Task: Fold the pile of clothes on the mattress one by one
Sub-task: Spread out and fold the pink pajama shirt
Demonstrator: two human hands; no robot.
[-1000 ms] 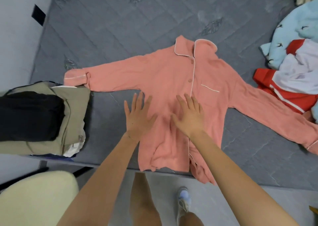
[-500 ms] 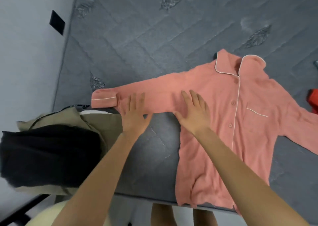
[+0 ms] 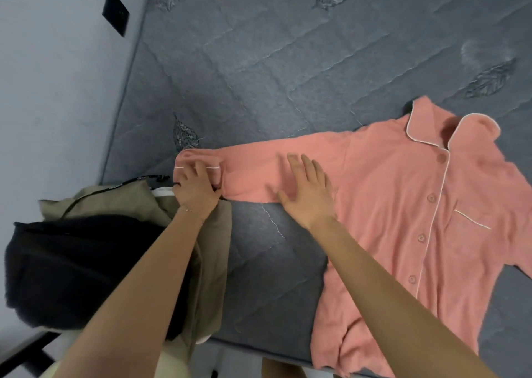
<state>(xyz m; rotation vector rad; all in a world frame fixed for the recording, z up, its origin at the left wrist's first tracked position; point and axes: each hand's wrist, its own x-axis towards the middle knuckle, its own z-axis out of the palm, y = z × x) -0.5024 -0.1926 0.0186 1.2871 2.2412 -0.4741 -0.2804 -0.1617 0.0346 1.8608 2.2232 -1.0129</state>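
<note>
A pink shirt (image 3: pixel 403 205) lies spread, button side up, on the grey mattress (image 3: pixel 259 61), its hem hanging over the near edge. One sleeve (image 3: pixel 253 167) stretches out to the left. The left hand (image 3: pixel 195 189) grips the cuff (image 3: pixel 187 160) at the sleeve's end, fingers curled over it. The right hand (image 3: pixel 309 196) rests flat on the sleeve near the shoulder, fingers straight and spread. Just beside the cuff sits a stack of beige (image 3: pixel 213 233) and black (image 3: pixel 74 268) clothes.

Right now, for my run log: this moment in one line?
left hand grips cuff | right hand flat on sleeve | shirt spread on mattress
</note>
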